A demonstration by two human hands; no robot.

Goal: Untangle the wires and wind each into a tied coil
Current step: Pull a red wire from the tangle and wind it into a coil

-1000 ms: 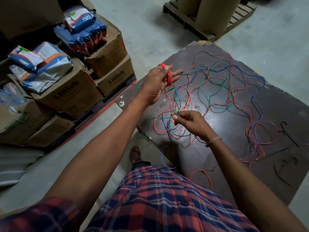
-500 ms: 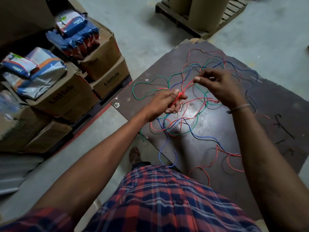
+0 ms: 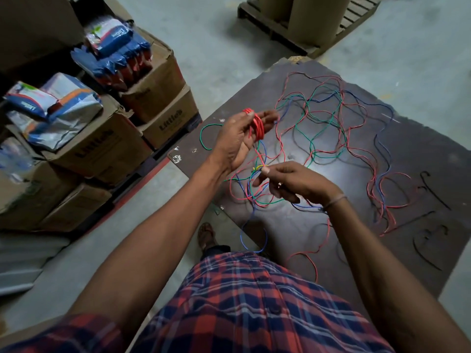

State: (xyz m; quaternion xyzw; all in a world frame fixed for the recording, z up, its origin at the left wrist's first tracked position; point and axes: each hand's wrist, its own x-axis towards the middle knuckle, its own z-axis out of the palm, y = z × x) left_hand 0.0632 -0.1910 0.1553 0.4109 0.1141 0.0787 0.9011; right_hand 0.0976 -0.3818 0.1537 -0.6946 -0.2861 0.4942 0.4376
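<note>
Wires (image 3: 323,128) in red, green and blue sprawl in a loose tangle across the dark board (image 3: 420,159), from its far corner toward its near left edge, where a blue loop hangs over. Red wire coil (image 3: 258,125) wraps the fingers of the raised left hand (image 3: 242,138), thumb pressed on it. Below, the right hand (image 3: 293,182) pinches the red strand leading down from the coil, fingers curled. Cardboard boxes (image 3: 102,146) with packets on top stand on the floor left of the board.
</note>
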